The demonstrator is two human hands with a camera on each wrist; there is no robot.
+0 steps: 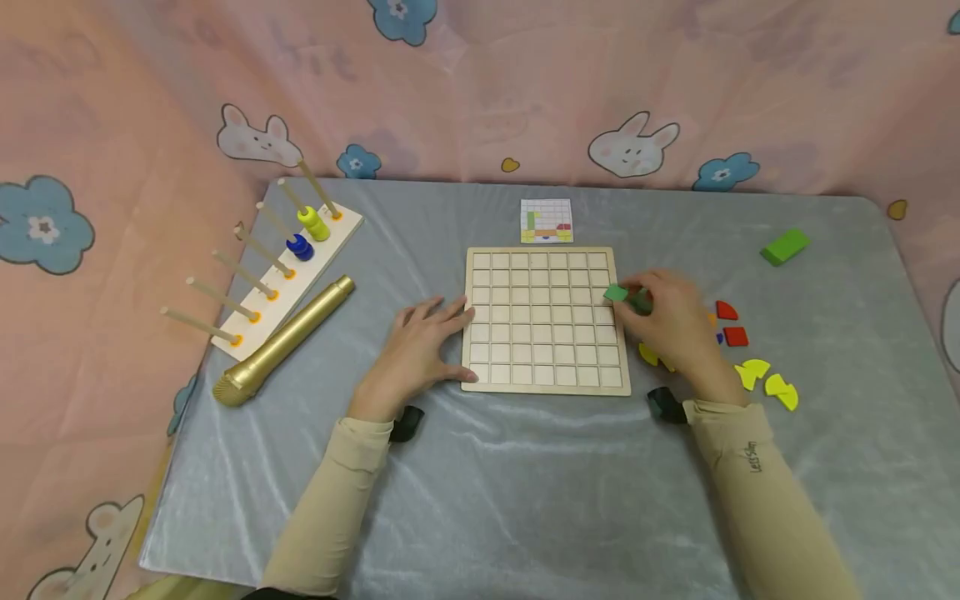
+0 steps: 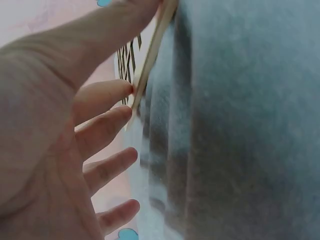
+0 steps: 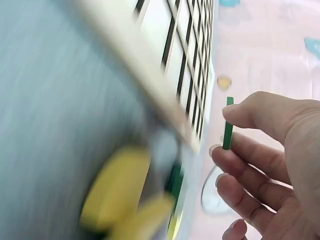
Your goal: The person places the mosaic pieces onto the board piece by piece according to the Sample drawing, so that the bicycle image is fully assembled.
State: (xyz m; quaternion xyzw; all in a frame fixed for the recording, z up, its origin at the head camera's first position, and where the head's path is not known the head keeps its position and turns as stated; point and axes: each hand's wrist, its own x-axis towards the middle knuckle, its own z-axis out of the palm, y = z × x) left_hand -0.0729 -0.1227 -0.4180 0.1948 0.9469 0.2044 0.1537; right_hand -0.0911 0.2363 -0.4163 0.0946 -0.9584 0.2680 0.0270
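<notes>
A wooden grid board point(image 1: 546, 321) lies at the middle of the table. My left hand point(image 1: 411, 354) rests at its left side, fingers spread, thumb and fingertips touching the edge; in the left wrist view the thumb point(image 2: 95, 42) reaches along the rim. Over the board's right edge, my right hand point(image 1: 671, 321) pinches a thin green tile point(image 1: 616, 292) between thumb and fingers. The right wrist view shows this green tile point(image 3: 228, 125) edge-on. Another green piece point(image 1: 641, 302) shows beneath the right hand, and yellow pieces point(image 1: 649, 354) lie partly hidden by it.
A patterned card point(image 1: 546, 221) lies behind the board. Red pieces point(image 1: 736, 337) and more yellow pieces point(image 1: 782, 390) are scattered at right, with a green block point(image 1: 785, 247) farther back. At left are a peg rack point(image 1: 288, 279) with rings and a gold microphone point(image 1: 285, 340).
</notes>
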